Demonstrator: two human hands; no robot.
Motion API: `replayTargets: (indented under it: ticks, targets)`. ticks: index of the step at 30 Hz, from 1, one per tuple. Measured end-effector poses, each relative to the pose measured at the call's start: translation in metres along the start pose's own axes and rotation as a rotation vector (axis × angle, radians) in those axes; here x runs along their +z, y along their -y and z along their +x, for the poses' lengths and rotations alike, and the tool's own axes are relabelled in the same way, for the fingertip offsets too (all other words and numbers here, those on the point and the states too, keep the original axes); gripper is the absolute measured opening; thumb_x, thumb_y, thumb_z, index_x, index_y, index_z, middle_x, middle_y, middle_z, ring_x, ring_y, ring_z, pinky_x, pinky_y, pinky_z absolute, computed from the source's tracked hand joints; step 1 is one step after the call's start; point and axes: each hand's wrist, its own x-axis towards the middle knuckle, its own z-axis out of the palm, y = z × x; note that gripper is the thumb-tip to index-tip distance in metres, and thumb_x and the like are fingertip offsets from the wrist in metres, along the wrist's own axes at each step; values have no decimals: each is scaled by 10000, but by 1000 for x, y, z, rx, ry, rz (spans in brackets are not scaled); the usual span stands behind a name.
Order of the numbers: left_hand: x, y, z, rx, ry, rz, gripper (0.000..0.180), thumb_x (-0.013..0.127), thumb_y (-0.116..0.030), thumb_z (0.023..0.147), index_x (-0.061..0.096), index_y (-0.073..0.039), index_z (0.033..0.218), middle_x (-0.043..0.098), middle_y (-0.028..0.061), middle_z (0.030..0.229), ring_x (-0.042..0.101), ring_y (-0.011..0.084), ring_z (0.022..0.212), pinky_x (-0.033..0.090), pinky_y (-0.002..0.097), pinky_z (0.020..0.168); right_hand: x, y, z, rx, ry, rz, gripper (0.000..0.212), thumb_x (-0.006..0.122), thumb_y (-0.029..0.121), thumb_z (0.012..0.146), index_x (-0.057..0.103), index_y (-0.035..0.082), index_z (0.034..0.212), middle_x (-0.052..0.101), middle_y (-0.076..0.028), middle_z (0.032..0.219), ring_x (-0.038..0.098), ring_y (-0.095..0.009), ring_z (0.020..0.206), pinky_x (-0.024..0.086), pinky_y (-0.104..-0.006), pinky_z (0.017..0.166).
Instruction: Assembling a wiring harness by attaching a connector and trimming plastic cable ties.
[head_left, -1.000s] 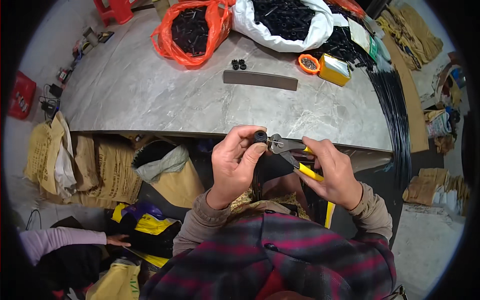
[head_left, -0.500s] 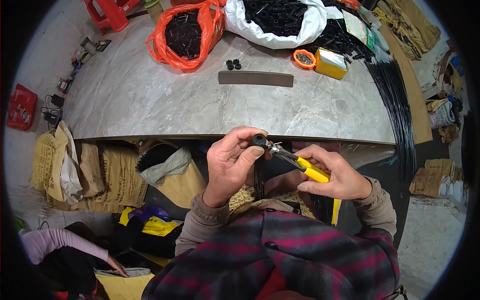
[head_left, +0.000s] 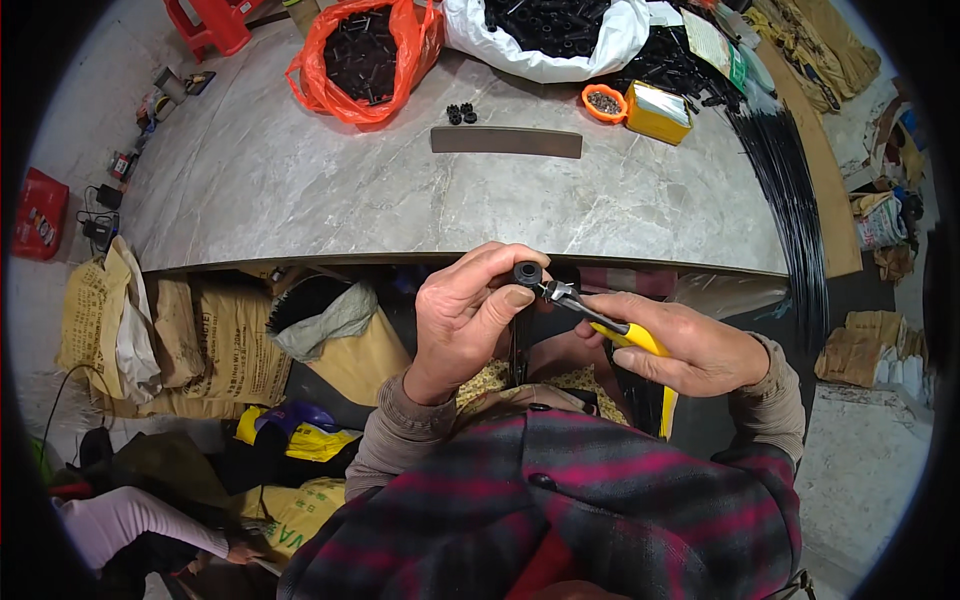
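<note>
Between thumb and fingers, my left hand point(head_left: 462, 305) pinches a small round black plastic fitting point(head_left: 527, 273) with a hole in its middle. My right hand point(head_left: 680, 340) is wrapped round yellow-handled pliers point(head_left: 625, 336). Their metal jaws reach the right side of the fitting, where a bit of thin metal shows; whether they grip it I cannot make out. Both hands are above my lap, just in front of the table's near edge. On the grey marbled table point(head_left: 350, 210) lie a flat dark bar point(head_left: 506, 142) and a few small black fittings point(head_left: 462, 114).
Across the table's far side stand a red bag point(head_left: 362, 60) and a white sack point(head_left: 545, 45) of black parts, an orange dish point(head_left: 604, 103) and a yellow box point(head_left: 658, 112). Black rods point(head_left: 785, 200) hang over its right side. A co-worker's sleeve point(head_left: 140, 525) shows lower left.
The pliers' jaws and my right hand have shifted slightly right, and the fitting is turned a little. At lower left the co-worker's arm has moved down, and a yellow sack shows beside it.
</note>
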Motion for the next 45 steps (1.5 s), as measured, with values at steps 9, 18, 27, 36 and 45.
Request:
replayTargets:
  ticks: [9,18,27,36,45]
  targets:
    - [-1,-2,0,16,21,45,224,664,-99,907,651,54,1070,634,90,897,591,127,798,465,238,715,-4,18,0,267,107,476,402,511,175,1027,396,-11,1365,616,-102,1092,635,-164,976,500,-294,869]
    - [-2,3,0,-5,34,24,216,675,-86,894,660,57,1056,647,91,892,601,134,789,472,239,716,21,4,0,216,-67,451,229,536,226,1019,525,8,1089,591,-27,794,607,-86,658,488,-251,592]
    - [-1,6,-1,-24,-13,-59,216,657,-66,928,657,65,1099,690,95,938,644,132,866,511,250,786,-5,27,3,323,-51,128,311,557,310,1013,509,3,1015,564,-41,653,586,-112,574,459,-281,534]
    - [0,5,-5,-82,-63,-157,264,652,-42,935,633,87,1164,714,112,975,664,135,892,531,255,826,-29,43,7,405,98,27,420,557,357,1008,508,-25,1174,621,-56,733,624,-135,620,495,-281,578]
    - [-4,5,-10,-81,-64,-185,256,653,-37,935,629,95,1154,708,117,981,665,137,884,528,250,807,8,8,8,-67,-167,-395,488,614,266,948,463,-1,1327,615,-191,1009,621,-375,849,504,-415,707]
